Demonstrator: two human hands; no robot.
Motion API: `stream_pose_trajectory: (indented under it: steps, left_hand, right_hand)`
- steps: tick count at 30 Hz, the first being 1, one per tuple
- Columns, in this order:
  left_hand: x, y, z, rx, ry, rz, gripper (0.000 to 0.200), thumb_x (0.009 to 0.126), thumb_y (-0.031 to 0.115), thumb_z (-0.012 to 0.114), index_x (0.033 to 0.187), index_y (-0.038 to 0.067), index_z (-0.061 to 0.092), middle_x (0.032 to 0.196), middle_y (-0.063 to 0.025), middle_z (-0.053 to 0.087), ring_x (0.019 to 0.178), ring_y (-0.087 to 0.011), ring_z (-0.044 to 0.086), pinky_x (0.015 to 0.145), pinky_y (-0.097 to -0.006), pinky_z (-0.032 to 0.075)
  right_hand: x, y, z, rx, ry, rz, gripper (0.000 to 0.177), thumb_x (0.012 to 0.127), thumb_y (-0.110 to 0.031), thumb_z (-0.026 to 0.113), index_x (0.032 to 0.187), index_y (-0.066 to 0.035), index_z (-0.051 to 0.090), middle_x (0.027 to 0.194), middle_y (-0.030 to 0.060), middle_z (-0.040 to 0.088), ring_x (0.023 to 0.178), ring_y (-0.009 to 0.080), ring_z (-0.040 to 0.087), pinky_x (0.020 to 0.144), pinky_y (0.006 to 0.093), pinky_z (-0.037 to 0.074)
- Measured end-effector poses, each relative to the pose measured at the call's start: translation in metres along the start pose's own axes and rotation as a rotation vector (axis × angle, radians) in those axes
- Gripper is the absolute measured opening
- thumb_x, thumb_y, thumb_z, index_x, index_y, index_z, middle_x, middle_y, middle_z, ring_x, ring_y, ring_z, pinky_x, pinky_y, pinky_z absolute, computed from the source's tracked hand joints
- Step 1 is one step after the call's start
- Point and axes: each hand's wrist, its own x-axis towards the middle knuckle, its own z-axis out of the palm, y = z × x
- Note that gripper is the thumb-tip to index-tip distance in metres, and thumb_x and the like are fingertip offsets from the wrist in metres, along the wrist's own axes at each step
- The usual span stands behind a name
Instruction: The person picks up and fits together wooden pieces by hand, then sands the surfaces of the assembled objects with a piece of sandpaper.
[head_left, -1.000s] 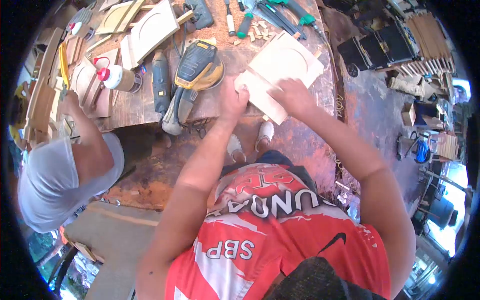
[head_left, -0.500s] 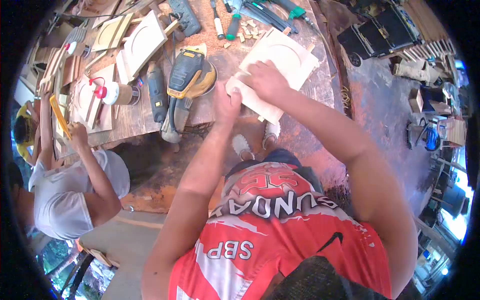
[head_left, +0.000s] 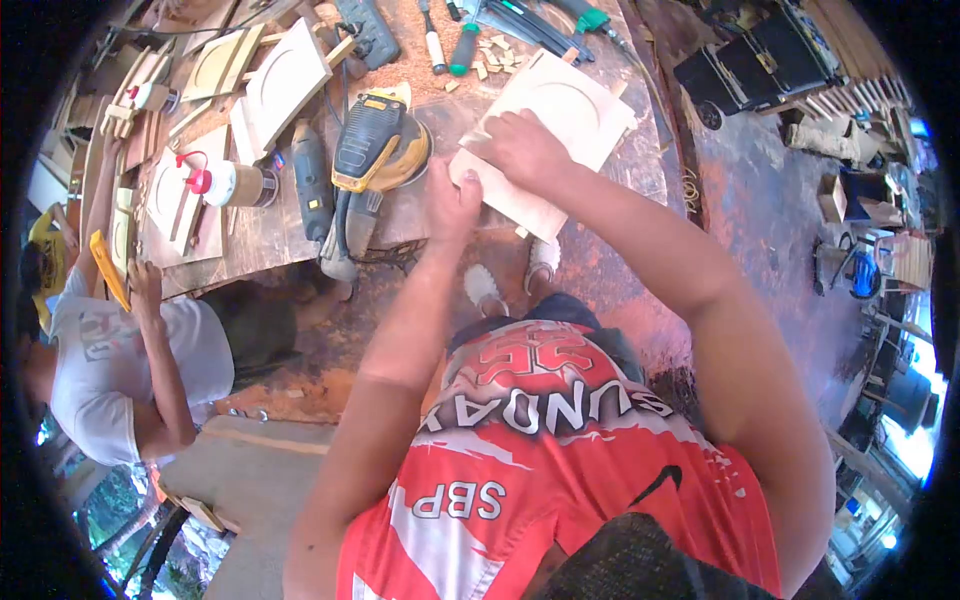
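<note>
A pale wooden panel (head_left: 585, 110) with a curved recess lies at the front edge of the workbench (head_left: 415, 225). My left hand (head_left: 455, 200) grips its left corner, the thumb on top. Across the panel's near part lies my right hand (head_left: 520, 148), its fingers bent and pressed together; what they hold, if anything, is hidden. A yellow and black sander (head_left: 372, 145) rests just left of my left hand.
Left of the sander are a grey power tool (head_left: 312, 180) and a glue bottle (head_left: 235, 185). Chisels (head_left: 465, 50) and wood chips lie beyond. At the left, a co-worker in a white shirt (head_left: 140, 350) holds a yellow tool (head_left: 108, 268).
My right hand has shifted slightly left and up over the panel, while my left hand keeps its place. The co-worker and the yellow tool have moved left.
</note>
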Motion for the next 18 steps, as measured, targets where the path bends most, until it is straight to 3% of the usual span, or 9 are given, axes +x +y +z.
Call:
stream_pose_trajectory:
  steps: [2, 4, 7, 9, 12, 16, 18]
  left_hand:
    - [-0.002, 0.004, 0.000, -0.002, 0.031, -0.027, 0.037, 0.083, 0.021, 0.057, 0.111, -0.004, 0.053, 0.098, -0.0232, 0.060, 0.093, -0.0378, 0.060, 0.086, -0.0446, 0.047]
    - [-0.003, -0.006, 0.003, 0.002, 0.041, 0.010, 0.037, 0.084, 0.020, 0.057, 0.111, -0.004, 0.053, 0.098, -0.0236, 0.060, 0.094, -0.0384, 0.060, 0.086, -0.0452, 0.047]
    - [0.002, -0.007, 0.002, 0.020, 0.049, 0.041, 0.037, 0.084, 0.020, 0.057, 0.111, -0.004, 0.053, 0.099, -0.0243, 0.060, 0.095, -0.0396, 0.060, 0.086, -0.0462, 0.047]
    - [0.001, -0.002, 0.001, 0.038, 0.030, 0.037, 0.037, 0.083, 0.020, 0.057, 0.111, -0.004, 0.053, 0.099, -0.0247, 0.060, 0.095, -0.0400, 0.060, 0.087, -0.0466, 0.047]
    - [0.000, 0.001, 0.001, 0.037, 0.022, -0.038, 0.036, 0.083, 0.019, 0.057, 0.111, -0.004, 0.053, 0.100, -0.0248, 0.060, 0.096, -0.0401, 0.060, 0.087, -0.0467, 0.047]
    - [-0.001, -0.005, 0.002, 0.012, 0.038, -0.027, 0.036, 0.083, 0.020, 0.057, 0.111, -0.003, 0.053, 0.099, -0.0245, 0.061, 0.095, -0.0403, 0.060, 0.086, -0.0469, 0.047]
    - [0.000, -0.005, 0.003, 0.022, 0.051, -0.045, 0.037, 0.083, 0.021, 0.057, 0.111, -0.003, 0.053, 0.099, -0.0243, 0.061, 0.095, -0.0404, 0.060, 0.086, -0.0470, 0.047]
  right_hand:
    - [-0.038, 0.006, 0.008, 0.013, 0.094, -0.028, 0.028, 0.084, -0.015, 0.056, 0.107, -0.019, 0.071, 0.096, 0.0064, 0.059, 0.101, 0.0244, 0.057, 0.086, 0.0406, 0.042]
    - [-0.086, 0.008, -0.007, 0.028, -0.012, 0.001, 0.027, 0.086, -0.017, 0.056, 0.109, -0.020, 0.070, 0.097, 0.0067, 0.059, 0.101, 0.0250, 0.057, 0.087, 0.0411, 0.042]
    - [-0.088, 0.009, -0.014, 0.008, -0.090, -0.005, 0.027, 0.086, -0.019, 0.056, 0.109, -0.019, 0.069, 0.097, 0.0064, 0.059, 0.100, 0.0254, 0.057, 0.086, 0.0410, 0.042]
    - [-0.047, 0.007, 0.001, 0.025, 0.099, -0.046, 0.027, 0.084, -0.018, 0.056, 0.107, -0.018, 0.070, 0.097, 0.0062, 0.060, 0.100, 0.0253, 0.057, 0.084, 0.0405, 0.042]
    - [-0.008, 0.005, 0.009, 0.024, 0.150, -0.046, 0.028, 0.083, -0.018, 0.056, 0.107, -0.018, 0.070, 0.097, 0.0064, 0.060, 0.100, 0.0256, 0.057, 0.084, 0.0403, 0.041]
    - [-0.063, 0.012, 0.011, 0.019, 0.099, -0.046, 0.027, 0.084, -0.018, 0.055, 0.106, -0.019, 0.071, 0.102, 0.0069, 0.060, 0.104, 0.0243, 0.057, 0.088, 0.0397, 0.042]
    - [-0.108, 0.008, -0.009, 0.033, -0.097, 0.067, 0.027, 0.085, -0.018, 0.055, 0.106, -0.019, 0.070, 0.102, 0.0068, 0.060, 0.104, 0.0246, 0.057, 0.088, 0.0401, 0.042]
